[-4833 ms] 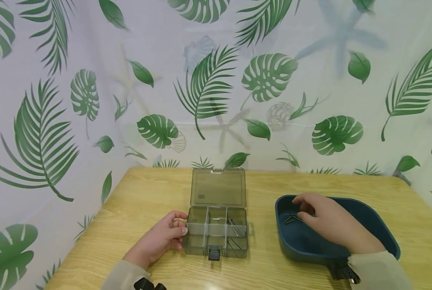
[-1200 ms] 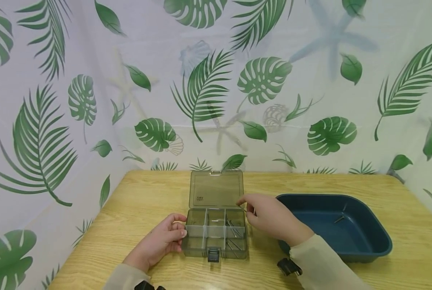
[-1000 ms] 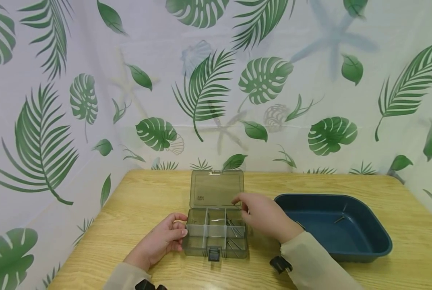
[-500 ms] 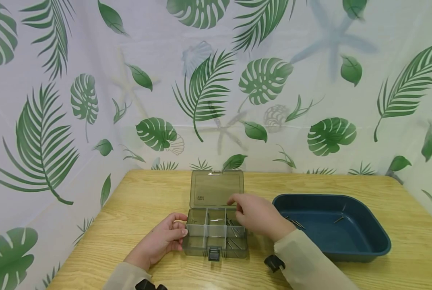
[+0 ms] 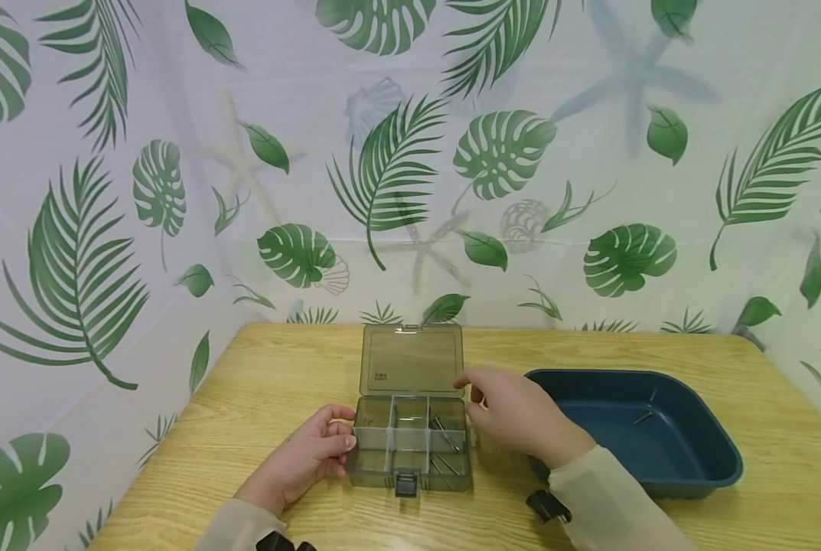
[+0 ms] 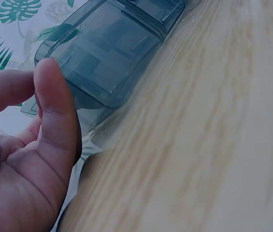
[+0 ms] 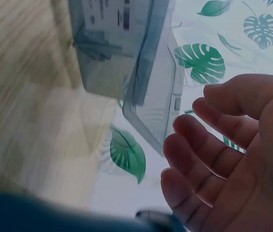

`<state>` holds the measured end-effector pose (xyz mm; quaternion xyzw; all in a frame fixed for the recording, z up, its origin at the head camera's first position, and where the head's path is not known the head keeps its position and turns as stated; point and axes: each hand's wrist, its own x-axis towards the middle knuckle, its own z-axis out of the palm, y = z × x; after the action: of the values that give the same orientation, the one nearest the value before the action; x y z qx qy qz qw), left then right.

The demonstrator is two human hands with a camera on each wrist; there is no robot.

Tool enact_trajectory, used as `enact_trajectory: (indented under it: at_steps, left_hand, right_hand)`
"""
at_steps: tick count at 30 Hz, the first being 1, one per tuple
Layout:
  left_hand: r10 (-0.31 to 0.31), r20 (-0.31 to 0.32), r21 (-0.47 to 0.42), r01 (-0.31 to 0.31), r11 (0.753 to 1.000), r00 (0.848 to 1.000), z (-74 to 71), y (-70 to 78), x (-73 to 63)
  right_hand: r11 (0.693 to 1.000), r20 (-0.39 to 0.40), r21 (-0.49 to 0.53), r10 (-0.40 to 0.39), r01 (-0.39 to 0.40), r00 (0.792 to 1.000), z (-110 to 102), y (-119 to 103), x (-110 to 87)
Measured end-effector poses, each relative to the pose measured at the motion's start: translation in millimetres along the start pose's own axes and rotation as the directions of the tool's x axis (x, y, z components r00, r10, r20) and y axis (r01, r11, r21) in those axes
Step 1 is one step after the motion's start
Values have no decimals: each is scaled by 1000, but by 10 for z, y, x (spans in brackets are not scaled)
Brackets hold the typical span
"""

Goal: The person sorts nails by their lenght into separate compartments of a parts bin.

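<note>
Where the table ends, a hanging cloth (image 5: 493, 184) takes over: thin, white, softly creased, printed with green leaves, pale starfish and shells. Table (image 5: 279, 367) next, yellowish wood grain, front to back nearly flat in light. On its right side sits the tray (image 5: 665, 455), dark blue, smooth, round-cornered, low-walled; placed, I judge, within easy reach of the right arm. Well left of it, box (image 5: 410, 438): smoky see-through plastic, six square-cornered compartments, two rows of three. Its lid (image 5: 410, 358) lies back on the far side, presumably to leave every compartment reachable from above. Right hand (image 5: 520, 417) hangs between box and tray, fingertips by the box's right rear corner; fingers loosely bent, parted, nothing seen in them from head or wrist. Left hand (image 5: 310, 455) holds the box at its left wall, fingers bent, thumb at the edge; likely to steady so light a thing. Small dark latch (image 5: 406, 483) juts from the box front. Smallest: slim metal pins, screws or nails, too small to tell. Several cross in the back right compartment (image 5: 446, 434), others slant in the front right one (image 5: 443, 469); one pin (image 5: 643, 418) lies in the tray.
</note>
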<state>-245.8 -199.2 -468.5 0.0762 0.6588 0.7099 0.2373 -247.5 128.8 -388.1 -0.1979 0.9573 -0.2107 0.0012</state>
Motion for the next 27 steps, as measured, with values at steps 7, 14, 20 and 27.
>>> enact_trajectory:
  at_steps: [7,14,20,27]
  left_hand:
    - [2,4,7,-2,1000,1000,-2,-6,-5]
    - [0,5,10,0,1000,1000,1,5,-6]
    - [5,7,9,-5,1000,1000,6,3,-5]
    - [4,4,8,-4,1000,1000,-3,3,-10]
  right_hand:
    - [999,-45,-40,-1,0,999,-155,249,-215]
    - [996,-32,-28,83,-84,996,-358,611,-476]
    - [980,20,-54,195,-194,981,-444,1115,-680]
    - [959,120,-87,279,-270,953,-503,1600,-785]
